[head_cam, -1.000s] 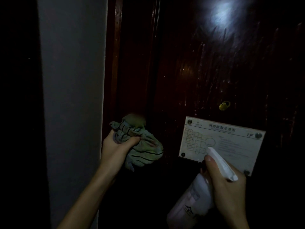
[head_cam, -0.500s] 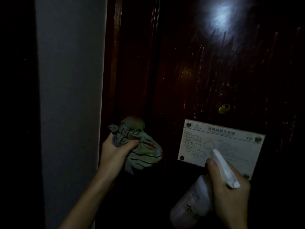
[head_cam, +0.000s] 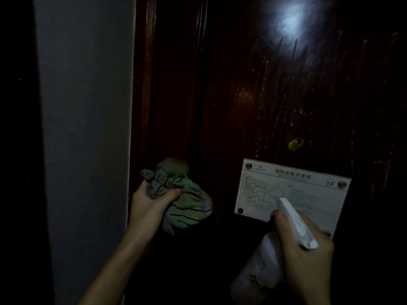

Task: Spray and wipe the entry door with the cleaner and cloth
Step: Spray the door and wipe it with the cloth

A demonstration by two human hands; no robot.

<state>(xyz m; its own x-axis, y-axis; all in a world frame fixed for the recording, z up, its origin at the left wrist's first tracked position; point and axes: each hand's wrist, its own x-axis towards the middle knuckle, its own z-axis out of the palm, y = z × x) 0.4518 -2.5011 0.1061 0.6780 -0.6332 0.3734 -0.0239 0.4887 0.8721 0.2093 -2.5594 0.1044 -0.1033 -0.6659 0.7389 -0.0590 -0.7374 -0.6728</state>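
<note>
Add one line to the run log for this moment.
left hand grips striped cloth near entry door edge | right hand holds spray bottle before evacuation plan sign | door streaked

The place was very dim. A plain grey wall (head_cam: 83, 128) rose at the left, black shadow beyond it. A white patch of light (head_cam: 288, 18) glared upper right, above a pale floor-plan sign (head_cam: 308, 186) marked 1F.

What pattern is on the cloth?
Pale green with thin dark stripes, bunched in the left hand; the cloth shows in the head view.
</note>
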